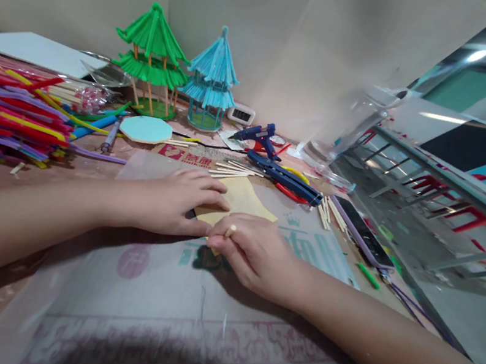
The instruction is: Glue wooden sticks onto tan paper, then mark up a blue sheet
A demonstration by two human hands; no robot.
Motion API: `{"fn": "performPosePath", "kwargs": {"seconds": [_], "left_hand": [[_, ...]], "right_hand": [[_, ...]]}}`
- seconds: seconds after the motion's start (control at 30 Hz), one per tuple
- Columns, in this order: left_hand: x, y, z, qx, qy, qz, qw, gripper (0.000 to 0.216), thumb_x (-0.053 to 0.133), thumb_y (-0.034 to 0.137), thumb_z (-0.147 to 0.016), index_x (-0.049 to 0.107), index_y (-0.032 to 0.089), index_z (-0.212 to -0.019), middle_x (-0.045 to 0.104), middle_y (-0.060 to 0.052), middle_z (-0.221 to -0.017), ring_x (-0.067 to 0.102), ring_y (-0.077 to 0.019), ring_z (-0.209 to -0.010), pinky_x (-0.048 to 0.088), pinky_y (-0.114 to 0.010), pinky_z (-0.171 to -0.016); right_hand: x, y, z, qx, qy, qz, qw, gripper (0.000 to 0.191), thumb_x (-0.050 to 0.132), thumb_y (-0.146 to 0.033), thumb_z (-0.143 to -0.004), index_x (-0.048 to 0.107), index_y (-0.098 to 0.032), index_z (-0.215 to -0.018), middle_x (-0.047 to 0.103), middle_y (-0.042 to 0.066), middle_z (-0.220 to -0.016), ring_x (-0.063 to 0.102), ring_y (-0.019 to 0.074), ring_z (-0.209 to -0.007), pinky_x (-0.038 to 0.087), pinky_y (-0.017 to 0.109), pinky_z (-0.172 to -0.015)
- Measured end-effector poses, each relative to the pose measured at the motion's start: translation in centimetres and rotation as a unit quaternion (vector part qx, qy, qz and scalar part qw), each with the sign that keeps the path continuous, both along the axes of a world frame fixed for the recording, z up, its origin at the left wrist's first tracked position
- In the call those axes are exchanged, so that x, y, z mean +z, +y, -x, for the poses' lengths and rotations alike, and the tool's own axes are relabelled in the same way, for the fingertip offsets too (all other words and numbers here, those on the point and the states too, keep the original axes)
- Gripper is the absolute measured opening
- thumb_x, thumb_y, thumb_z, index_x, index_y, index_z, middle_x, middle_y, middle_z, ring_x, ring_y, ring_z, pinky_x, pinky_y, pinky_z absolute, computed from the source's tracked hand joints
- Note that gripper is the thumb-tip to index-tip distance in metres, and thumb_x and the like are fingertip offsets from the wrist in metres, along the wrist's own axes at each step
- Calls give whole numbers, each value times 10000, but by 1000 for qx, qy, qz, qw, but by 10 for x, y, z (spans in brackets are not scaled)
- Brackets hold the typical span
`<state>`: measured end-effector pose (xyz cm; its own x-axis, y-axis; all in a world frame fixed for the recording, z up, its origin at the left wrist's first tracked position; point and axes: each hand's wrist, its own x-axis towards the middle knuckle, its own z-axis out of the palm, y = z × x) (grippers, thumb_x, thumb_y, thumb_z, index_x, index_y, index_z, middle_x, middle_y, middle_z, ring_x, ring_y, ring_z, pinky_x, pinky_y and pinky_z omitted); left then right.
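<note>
My right hand is closed round a thin wooden stick, whose pale end pokes out above the fist. The rest of the stick is hidden by the fingers. Under both hands lies a piece of yellow paper on a printed plastic sheet. My left hand rests on the yellow paper with its fingers stretched out, its thumb close to the right fist. Just beyond the fingers, several loose wooden sticks lie across the paper's far edge.
Behind stand a green pagoda model and a blue pagoda model. A glue gun, blue cutters and a phone lie ahead and right. Pipe cleaners pile up at left, near a light-blue octagon.
</note>
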<state>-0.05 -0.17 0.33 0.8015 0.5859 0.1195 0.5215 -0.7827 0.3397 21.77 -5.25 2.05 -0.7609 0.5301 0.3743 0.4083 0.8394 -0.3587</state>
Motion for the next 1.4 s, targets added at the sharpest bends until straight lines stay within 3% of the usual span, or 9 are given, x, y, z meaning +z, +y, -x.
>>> {"fn": "performPosePath", "kwargs": {"seconds": [0.17, 0.3, 0.43, 0.5, 0.67, 0.77, 0.93, 1.1, 1.4], "left_hand": [[2, -1, -1, 9, -2, 4, 1000, 460, 547, 516, -961, 614, 273, -1345, 492, -96, -1540, 400, -350, -1434, 304, -561, -1182], [1, -1, 0, 0, -20, 8, 1000, 456, 573, 525, -945, 631, 268, -1317, 502, -102, -1531, 406, -358, -1431, 307, -566, -1181], [1, 0, 0, -10, -32, 4, 999, 408, 600, 467, -941, 647, 263, -1290, 528, -106, -1504, 444, -345, -1403, 336, -549, -1171], [2, 0, 0, -10, -29, 6, 1000, 413, 623, 459, -934, 645, 279, -1305, 531, -97, -1503, 448, -334, -1403, 345, -532, -1170], [13, -4, -4, 27, -78, -10, 997, 406, 639, 466, -941, 650, 242, -1279, 636, -97, -1389, 557, -300, -1304, 429, -469, -1100], [25, -15, -7, 80, -217, -78, 970, 320, 640, 417, -949, 661, 245, -1217, 714, -63, -1237, 639, -263, -1159, 480, -424, -1012], [43, -39, -14, 42, -329, -79, 940, 67, 661, 319, -959, 720, 286, -960, 754, 23, -913, 677, -182, -931, 504, -333, -893], [50, -48, -17, 64, -354, -45, 932, 151, 680, 349, -938, 730, 254, -833, 749, 10, -840, 680, -179, -846, 517, -322, -808], [49, -51, -20, 142, -320, 13, 937, 193, 688, 437, -886, 736, 272, -799, 743, 38, -818, 666, -167, -752, 536, -293, -747]], "right_hand": [[0, 0, -1, -42, -1, -10, 999, 312, 395, -294, -1068, 578, -183, -842, 682, 43, -764, 612, 166, -701, 447, 272, -685], [0, 0, 1, -18, 5, 50, 999, 303, 411, -304, -1062, 575, -190, -834, 685, 38, -789, 614, 158, -717, 457, 271, -711], [-1, 7, -2, -72, 95, 139, 983, 268, 482, -318, -1026, 595, -193, -817, 661, 22, -775, 606, 150, -716, 462, 275, -706], [-1, 11, -5, -84, 207, 263, 939, 260, 525, -370, -1005, 602, -193, -832, 649, 5, -731, 598, 135, -655, 475, 263, -660], [3, 18, -8, -54, 423, 512, 746, 246, 747, -400, -859, 604, -199, -856, 709, -6, -710, 641, 114, -614, 516, 229, -626], [3, 18, -8, -27, 450, 544, 708, 285, 809, -371, -821, 588, -192, -795, 739, -11, -751, 660, 88, -631, 537, 210, -675], [-3, 14, -5, -13, 434, 524, 733, 368, 859, -439, -768, 590, -188, -765, 723, -31, -719, 658, 85, -622, 529, 211, -648], [-1, 3, 0, -35, 373, 505, 777, 312, 892, -398, -716, 671, -179, -746, 727, -16, -759, 665, 102, -704, 521, 233, -678], [6, -7, 1, -6, 318, 544, 776, 365, 828, -513, -766, 743, -166, -838, 727, 15, -744, 696, 135, -694, 565, 301, -734]]}}
